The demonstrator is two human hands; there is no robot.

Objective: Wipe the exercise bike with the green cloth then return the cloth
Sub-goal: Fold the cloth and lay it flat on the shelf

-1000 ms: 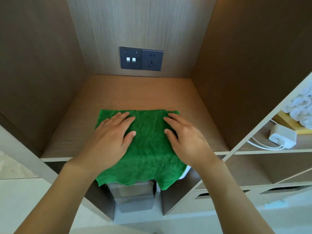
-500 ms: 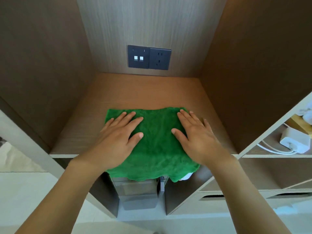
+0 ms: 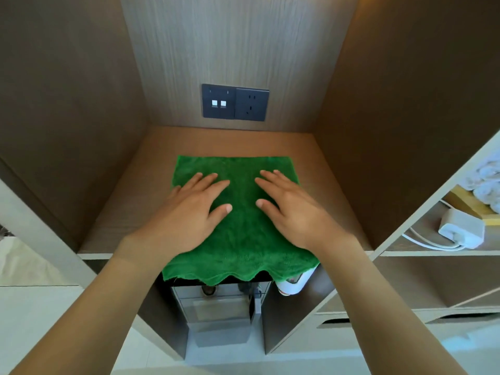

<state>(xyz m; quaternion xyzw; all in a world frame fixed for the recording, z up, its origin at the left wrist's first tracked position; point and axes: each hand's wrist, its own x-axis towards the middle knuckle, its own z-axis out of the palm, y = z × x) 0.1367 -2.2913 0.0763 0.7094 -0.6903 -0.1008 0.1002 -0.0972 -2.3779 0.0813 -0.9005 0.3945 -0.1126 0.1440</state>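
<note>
Now green cloth (image 3: 242, 234) farther in; hands flat.

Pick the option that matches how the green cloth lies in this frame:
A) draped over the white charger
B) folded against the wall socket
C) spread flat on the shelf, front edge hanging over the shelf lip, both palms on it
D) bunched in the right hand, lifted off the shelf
C: the green cloth lies flat on the wooden shelf, its wavy front edge overhanging, with the left hand and right hand pressing it, fingers straight.
</note>
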